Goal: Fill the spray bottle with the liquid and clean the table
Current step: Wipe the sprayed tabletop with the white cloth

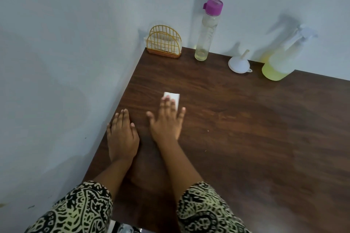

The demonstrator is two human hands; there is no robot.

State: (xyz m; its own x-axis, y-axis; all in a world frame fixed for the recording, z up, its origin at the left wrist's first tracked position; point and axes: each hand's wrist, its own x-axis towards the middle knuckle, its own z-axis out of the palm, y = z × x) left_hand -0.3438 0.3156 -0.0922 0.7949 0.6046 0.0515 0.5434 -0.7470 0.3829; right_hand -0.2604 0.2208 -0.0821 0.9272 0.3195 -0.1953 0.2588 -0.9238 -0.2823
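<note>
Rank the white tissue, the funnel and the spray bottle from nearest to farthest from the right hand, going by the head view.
1. White tissue, under the fingers of the right hand.
2. Funnel, at the back edge, to the right.
3. Spray bottle, farther right, past the funnel.

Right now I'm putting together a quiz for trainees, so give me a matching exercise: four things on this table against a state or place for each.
Things: 1 spray bottle; 2 funnel; 3 purple-capped bottle; 4 white wipe.
States: a pressed under the right hand; b mouth down on the table; c lower part full of yellow liquid; d almost empty.
Pairs: 1-c, 2-b, 3-d, 4-a.
</note>
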